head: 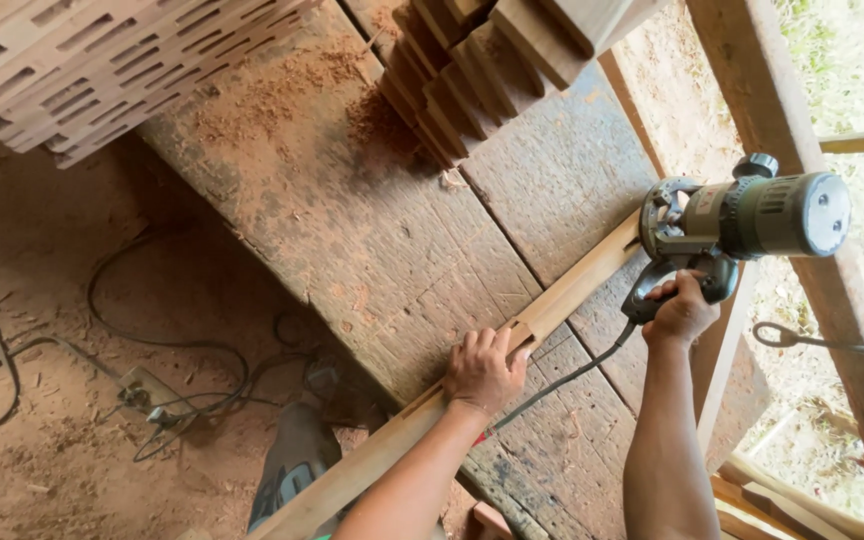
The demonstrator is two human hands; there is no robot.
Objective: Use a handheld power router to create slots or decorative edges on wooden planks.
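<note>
A long narrow wooden strip (572, 290) lies diagonally across a worn plank workbench (372, 220). My left hand (484, 368) presses flat on the strip near its middle, beside a slot cut into it. My right hand (680, 312) grips the black handle of a grey-green electric router (742, 222), which sits on the strip's far end by the bench edge. The tool's black cord (562, 380) runs back across the bench between my arms.
Stacks of cut wooden pieces (492, 70) stand at the bench's back, with slotted boards (82, 60) piled at top left. Sawdust covers bench and dirt floor. Cables and a power strip (147, 390) lie on the floor. A wooden post (782, 130) and a metal hook (802, 342) stand at right.
</note>
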